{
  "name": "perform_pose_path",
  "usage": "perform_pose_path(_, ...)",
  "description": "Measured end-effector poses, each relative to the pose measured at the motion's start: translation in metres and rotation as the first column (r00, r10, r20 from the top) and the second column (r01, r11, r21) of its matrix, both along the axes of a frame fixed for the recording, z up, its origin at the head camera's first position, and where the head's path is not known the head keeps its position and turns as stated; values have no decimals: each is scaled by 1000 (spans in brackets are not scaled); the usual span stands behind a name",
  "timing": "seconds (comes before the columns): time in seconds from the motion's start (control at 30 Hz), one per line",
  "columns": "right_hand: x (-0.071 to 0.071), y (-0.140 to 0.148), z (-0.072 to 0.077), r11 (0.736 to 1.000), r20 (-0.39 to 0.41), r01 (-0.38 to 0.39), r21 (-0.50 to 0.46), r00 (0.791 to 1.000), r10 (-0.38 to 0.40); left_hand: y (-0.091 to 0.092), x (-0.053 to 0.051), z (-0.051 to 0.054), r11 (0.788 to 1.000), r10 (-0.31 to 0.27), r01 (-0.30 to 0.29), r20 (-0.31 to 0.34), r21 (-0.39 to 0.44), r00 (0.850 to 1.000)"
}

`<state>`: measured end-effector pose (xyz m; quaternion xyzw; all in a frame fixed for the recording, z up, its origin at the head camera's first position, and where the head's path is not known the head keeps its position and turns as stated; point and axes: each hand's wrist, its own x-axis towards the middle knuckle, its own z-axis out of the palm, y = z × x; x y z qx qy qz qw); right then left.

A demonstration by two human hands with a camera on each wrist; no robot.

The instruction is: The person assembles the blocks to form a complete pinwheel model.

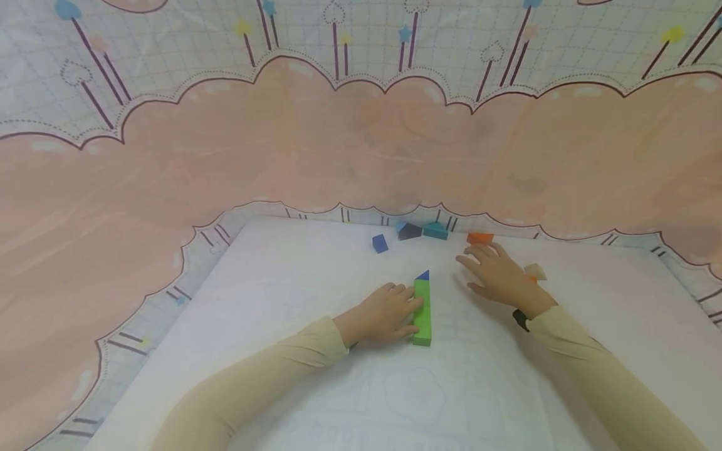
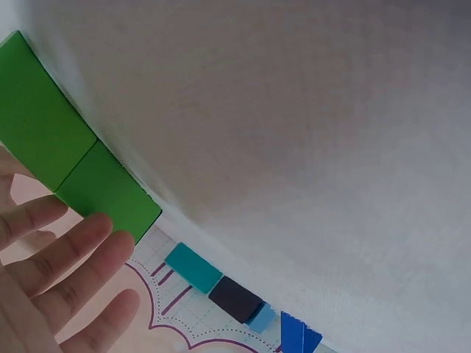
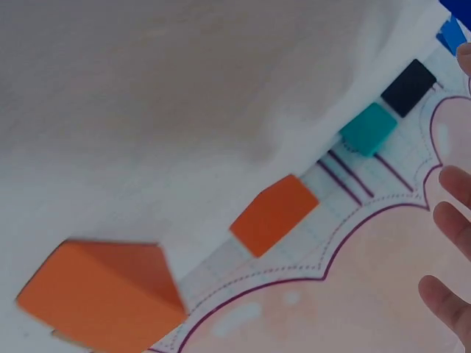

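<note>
Two green blocks (image 1: pixel 422 313) lie end to end on the white surface, their seam showing in the left wrist view. A small blue triangular block (image 1: pixel 423 275) sits at their far end. My left hand (image 1: pixel 386 313) rests against the left side of the green blocks, fingers loosely extended and touching them. My right hand (image 1: pixel 497 275) hovers with fingers spread, holding nothing. Just beyond its fingertips lies an orange block (image 1: pixel 480 238). By the right wrist is another orange block (image 3: pixel 103 294), mostly hidden in the head view, with a tan block (image 1: pixel 536 270) beside it.
Along the far edge stand a teal block (image 1: pixel 435 232), a black block (image 1: pixel 410 233) and a light blue block (image 2: pixel 260 318). A dark blue block (image 1: pixel 380 243) lies left of them. Patterned cloth (image 1: pixel 361 144) rises behind the white surface (image 1: pixel 271 269).
</note>
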<state>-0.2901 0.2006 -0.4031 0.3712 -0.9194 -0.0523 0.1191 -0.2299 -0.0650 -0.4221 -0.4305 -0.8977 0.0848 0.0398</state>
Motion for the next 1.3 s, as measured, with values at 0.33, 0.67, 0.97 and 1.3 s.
perform_pose_path(0.33,6,41,-1,999,-70,33,-27,997,-35,1,-2,0,1000,-12,13,-15,4,1000)
perform_pose_path(0.67,10,76,-3,991,-156,-9,-137,988,-12,0,-3,0,1000,-12,12,-12,5,1000)
perform_pose_path(0.97,13,99,-9,990,-72,83,-116,993,-91,0,-1,1,1000,-7,7,6,12,1000)
perform_pose_path(1.3,6,107,-22,996,-127,46,-71,990,-55,0,0,1,1000,-1,0,25,11,1000)
